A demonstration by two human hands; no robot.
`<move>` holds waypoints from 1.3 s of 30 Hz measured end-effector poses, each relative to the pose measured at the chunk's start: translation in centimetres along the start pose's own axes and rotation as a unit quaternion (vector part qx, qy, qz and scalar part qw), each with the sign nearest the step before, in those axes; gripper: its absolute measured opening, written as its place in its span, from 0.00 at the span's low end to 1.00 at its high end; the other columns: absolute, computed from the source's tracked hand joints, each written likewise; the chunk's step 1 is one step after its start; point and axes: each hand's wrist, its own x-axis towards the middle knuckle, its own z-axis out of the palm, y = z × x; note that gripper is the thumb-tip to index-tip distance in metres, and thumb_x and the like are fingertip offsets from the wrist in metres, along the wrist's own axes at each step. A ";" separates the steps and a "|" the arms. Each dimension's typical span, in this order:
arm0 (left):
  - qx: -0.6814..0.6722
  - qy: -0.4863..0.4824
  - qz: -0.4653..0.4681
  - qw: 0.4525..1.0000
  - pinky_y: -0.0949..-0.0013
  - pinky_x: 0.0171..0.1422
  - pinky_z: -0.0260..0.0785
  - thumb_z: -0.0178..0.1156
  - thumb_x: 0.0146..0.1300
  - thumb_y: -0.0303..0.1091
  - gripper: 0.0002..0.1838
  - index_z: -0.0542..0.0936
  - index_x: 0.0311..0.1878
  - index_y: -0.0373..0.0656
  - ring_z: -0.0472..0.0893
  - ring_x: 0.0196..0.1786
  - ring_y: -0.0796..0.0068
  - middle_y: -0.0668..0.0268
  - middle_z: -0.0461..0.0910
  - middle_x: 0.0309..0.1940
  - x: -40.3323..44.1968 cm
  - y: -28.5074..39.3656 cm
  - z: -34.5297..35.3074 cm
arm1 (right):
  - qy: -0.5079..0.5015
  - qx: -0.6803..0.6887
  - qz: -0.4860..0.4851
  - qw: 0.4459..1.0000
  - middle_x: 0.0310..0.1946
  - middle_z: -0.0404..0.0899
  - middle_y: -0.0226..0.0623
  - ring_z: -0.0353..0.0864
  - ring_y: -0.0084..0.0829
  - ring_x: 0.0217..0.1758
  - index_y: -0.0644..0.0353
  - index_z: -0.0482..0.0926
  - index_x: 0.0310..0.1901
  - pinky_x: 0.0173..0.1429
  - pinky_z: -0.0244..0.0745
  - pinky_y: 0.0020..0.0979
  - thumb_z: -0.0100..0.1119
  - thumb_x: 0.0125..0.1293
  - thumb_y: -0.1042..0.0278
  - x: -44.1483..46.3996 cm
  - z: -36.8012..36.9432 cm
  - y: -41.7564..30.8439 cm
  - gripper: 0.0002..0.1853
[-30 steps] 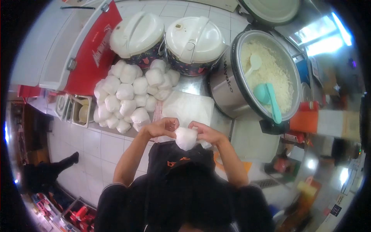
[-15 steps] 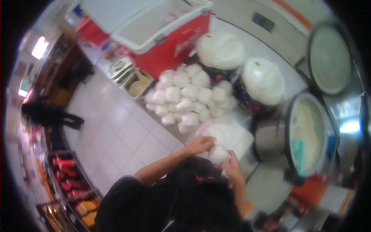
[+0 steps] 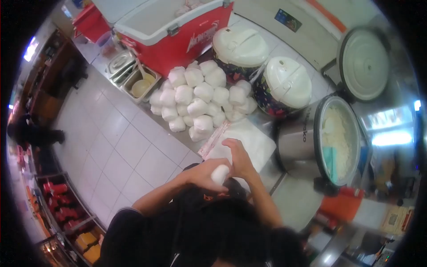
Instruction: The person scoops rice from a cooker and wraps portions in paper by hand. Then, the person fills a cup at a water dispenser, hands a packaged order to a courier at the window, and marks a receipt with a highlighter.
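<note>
We grip a white bundle (image 3: 219, 175) in our left hand (image 3: 204, 172) at lower centre, our right hand (image 3: 240, 157) loosely open just beside it, below piled bundles (image 3: 197, 107).

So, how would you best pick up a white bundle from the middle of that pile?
I'd put the grip around the upper sides of the white bundle, coming from above. It's a rounded lump with no handle that I can see; its top is exposed, while the other bundles crowd around it.
</note>
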 end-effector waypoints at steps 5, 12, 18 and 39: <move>0.202 0.033 -0.035 0.978 0.59 0.59 0.75 0.79 0.53 0.49 0.37 0.75 0.59 0.37 0.83 0.51 0.52 0.51 0.82 0.47 -1.1 2.5 -1.8 | -0.038 -0.150 -0.141 0.978 0.65 0.71 0.45 0.70 0.50 0.68 0.59 0.71 0.68 0.70 0.69 0.45 0.79 0.42 0.66 2.5 -0.2 -2.5 0.46; -0.208 0.414 -0.092 0.881 0.62 0.78 0.58 0.50 0.78 0.55 0.36 0.62 0.75 0.34 0.67 0.75 0.63 0.49 0.69 0.71 3.3 -4.0 -4.1 | -0.121 0.298 0.101 0.941 0.66 0.72 0.44 0.79 0.35 0.62 0.55 0.54 0.78 0.62 0.80 0.38 0.71 0.66 0.70 6.0 4.2 0.9 0.44; -0.119 0.526 0.058 0.840 0.64 0.76 0.56 0.45 0.80 0.55 0.31 0.70 0.71 0.37 0.65 0.73 0.70 0.59 0.68 0.72 2.5 3.4 -7.7 | 0.195 0.390 0.079 0.896 0.55 0.77 0.47 0.82 0.39 0.53 0.60 0.62 0.72 0.46 0.82 0.33 0.67 0.70 0.57 20.4 1.9 -2.8 0.35; 0.043 0.343 0.126 0.930 0.75 0.34 0.58 0.59 0.75 0.31 0.07 0.78 0.41 0.39 0.69 0.31 0.85 0.75 0.71 0.26 12.1 10.3 -2.1 | 0.411 -0.538 0.128 0.725 0.42 0.82 0.50 0.82 0.46 0.39 0.64 0.78 0.56 0.41 0.78 0.46 0.59 0.68 0.71 -8.4 -24.4 -9.1 0.16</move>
